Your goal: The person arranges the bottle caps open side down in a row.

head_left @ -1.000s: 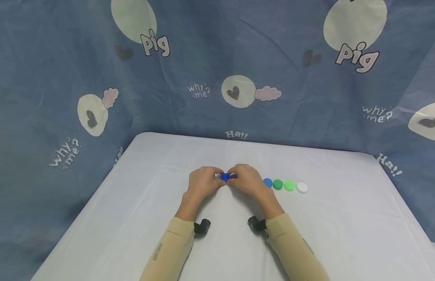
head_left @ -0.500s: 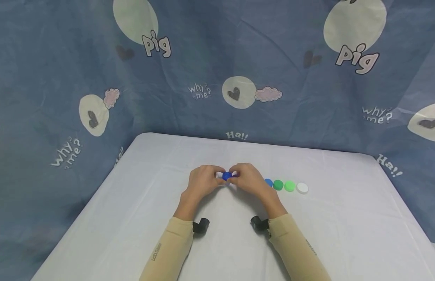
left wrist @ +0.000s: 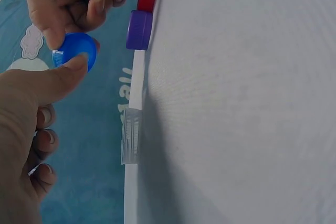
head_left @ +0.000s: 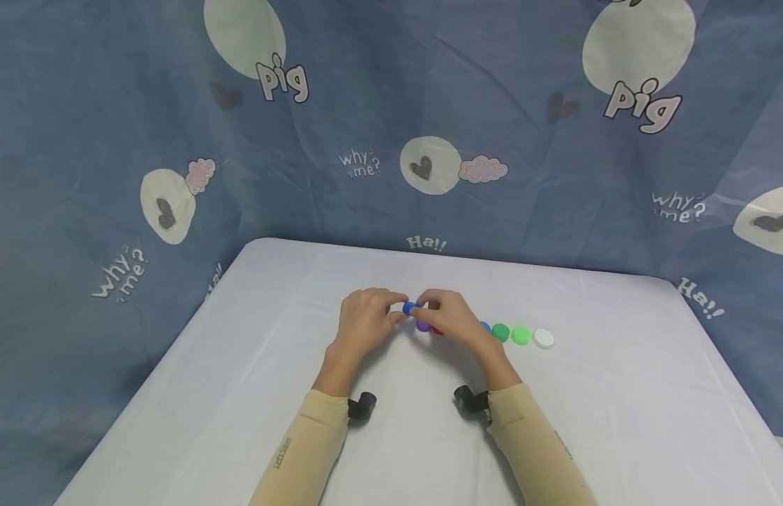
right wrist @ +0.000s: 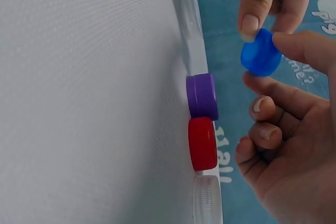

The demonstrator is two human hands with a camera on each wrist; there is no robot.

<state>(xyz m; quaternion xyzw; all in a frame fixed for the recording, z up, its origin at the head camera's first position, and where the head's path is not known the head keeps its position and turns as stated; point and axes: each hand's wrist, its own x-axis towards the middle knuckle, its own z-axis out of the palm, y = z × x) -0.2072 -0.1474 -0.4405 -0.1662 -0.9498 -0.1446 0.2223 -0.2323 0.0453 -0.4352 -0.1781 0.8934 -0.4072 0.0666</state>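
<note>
A blue bottle cap (head_left: pixel 408 308) is held in the air above the white table, tilted on its side. My left hand (head_left: pixel 363 323) pinches it with thumb and forefinger, and the thumb lies across it in the left wrist view. From the other side my right hand (head_left: pixel 453 316) pinches the same cap (right wrist: pixel 261 53) at its edge. Below the hands, a purple cap (right wrist: pixel 203 96) and a red cap (right wrist: pixel 202 144) stand side by side on the table. A clear cap (left wrist: pixel 130 137) sits apart from the purple one, on the left-hand side.
Another clear cap (right wrist: pixel 207 199) follows the red one. Farther right the row goes on with a blue cap (head_left: pixel 486 326), a dark green cap (head_left: pixel 500 332), a light green cap (head_left: pixel 521 335) and a white cap (head_left: pixel 544 338). A printed blue cloth (head_left: pixel 341 211) hangs behind the table.
The blue cap has come up out of the row between both hands and turned on its side. Both hands rose slightly, and the purple and red caps now show more beneath them.
</note>
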